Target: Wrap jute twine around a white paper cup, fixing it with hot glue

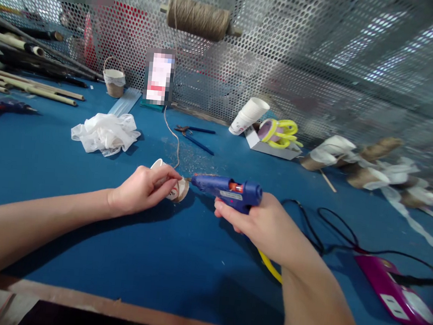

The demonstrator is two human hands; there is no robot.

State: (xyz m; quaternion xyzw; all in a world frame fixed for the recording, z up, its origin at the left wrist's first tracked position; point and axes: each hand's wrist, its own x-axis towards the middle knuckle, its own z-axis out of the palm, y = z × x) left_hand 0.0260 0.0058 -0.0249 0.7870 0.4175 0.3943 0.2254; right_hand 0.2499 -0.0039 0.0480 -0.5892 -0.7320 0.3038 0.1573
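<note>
My left hand (pixel 146 190) is closed around a small white paper cup (pixel 178 193), tilted on its side, with brown twine at its base. A strand of twine (pixel 175 137) runs from the cup back toward the mesh wall. In my right hand (pixel 260 219) is a blue hot glue gun (pixel 229 191), gripped by its handle. Its nozzle points left and reaches the cup's base, close to my left fingertips; whether it touches cannot be made out. The fingers of my left hand partly cover the cup.
A twine spool (pixel 199 18) hangs on the mesh. Behind my hands lie pliers (pixel 199 137), crumpled white plastic (pixel 107 133), a small basket (pixel 114 80) and stacked paper cups (pixel 249 116). Wrapped cups (pixel 329 151) lie at right, near a purple power strip (pixel 398 292) with a black cable.
</note>
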